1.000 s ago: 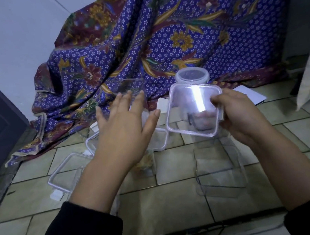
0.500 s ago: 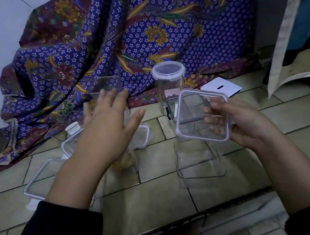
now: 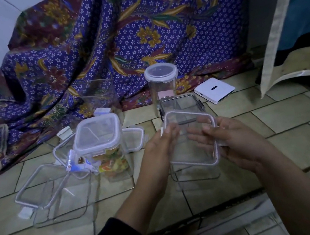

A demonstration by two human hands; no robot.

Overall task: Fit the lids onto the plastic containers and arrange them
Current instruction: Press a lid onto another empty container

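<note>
Spreading over the back of the scene, a purple flowered cloth (image 3: 116, 41) hangs down in folds onto a tiled floor (image 3: 299, 143), where all the plastic ware sits. On the left, an empty clear container (image 3: 65, 201) stands on the tiles with a loose lid (image 3: 36, 188) leaning on its far left edge. Just beyond it stands a filled container (image 3: 103, 147) with its lid on and colourful contents showing through the wall; a second loose lid (image 3: 135, 137) lies just behind it. A tall round jar (image 3: 162, 82), lidded, stands at the hem of the cloth, and a dark-rimmed container (image 3: 181, 106) sits just in front of it. Near the middle, an open container (image 3: 197, 174) stands upright on the floor. Both hands hold a square lid (image 3: 193, 141) directly above it, tilted with the far edge raised and not seated on the rim. The right hand (image 3: 234, 140) grips the lid's right side, its fingers curled underneath and visible through the clear plastic, its thumb on the rim. The left hand (image 3: 156, 154) meets the lid's left edge with fingers (image 3: 170, 132) nearly straight and close together, pressing against the rim beside a small white latch tab; whether its thumb hooks the lid cannot be told. A flat white box (image 3: 214, 90) lies to the right of the jar, apart from the containers.
</note>
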